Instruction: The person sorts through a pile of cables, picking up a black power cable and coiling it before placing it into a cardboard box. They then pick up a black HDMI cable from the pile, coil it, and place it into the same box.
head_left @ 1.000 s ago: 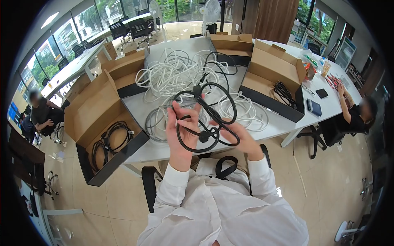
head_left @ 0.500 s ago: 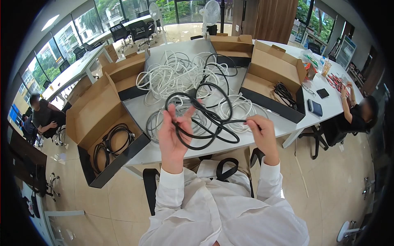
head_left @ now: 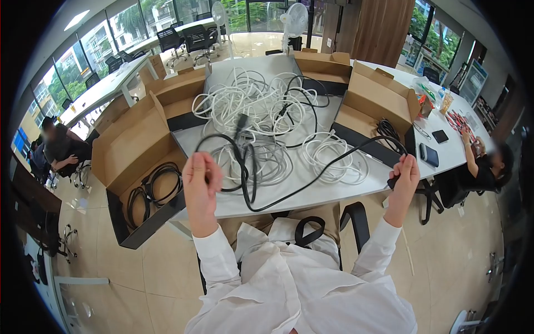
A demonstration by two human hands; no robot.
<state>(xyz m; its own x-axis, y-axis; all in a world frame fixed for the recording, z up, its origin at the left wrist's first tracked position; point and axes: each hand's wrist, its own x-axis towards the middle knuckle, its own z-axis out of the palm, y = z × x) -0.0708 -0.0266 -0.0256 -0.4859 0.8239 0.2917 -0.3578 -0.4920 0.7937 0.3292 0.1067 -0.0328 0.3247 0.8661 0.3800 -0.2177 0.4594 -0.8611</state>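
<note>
A black cable (head_left: 289, 196) stretches between my two hands above the table's front edge. My left hand (head_left: 201, 186) is closed on its looped part, and several bends hang beside the fingers. A dark connector (head_left: 241, 123) on the cable sticks up over the pile. Out to the right, my right hand (head_left: 404, 181) pinches the cable near its other end, where a black plug (head_left: 393, 181) hangs at the fingers. Behind the cable lie a tangled heap of white cables (head_left: 245, 100), a grey coil (head_left: 272, 167) and a white coil (head_left: 334, 161).
An open box (head_left: 130, 242) with coiled black cables stands at left, another (head_left: 361, 143) with a black cable at right. Two more boxes (head_left: 186, 94) (head_left: 322, 67) sit farther back. A wallet (head_left: 428, 155) and phone (head_left: 440, 136) lie right, near a seated person (head_left: 473, 172).
My hands have moved apart, the right one far to the right. The black cable's bunched loops have opened into a long span. My left hand has closed and shifted left.
</note>
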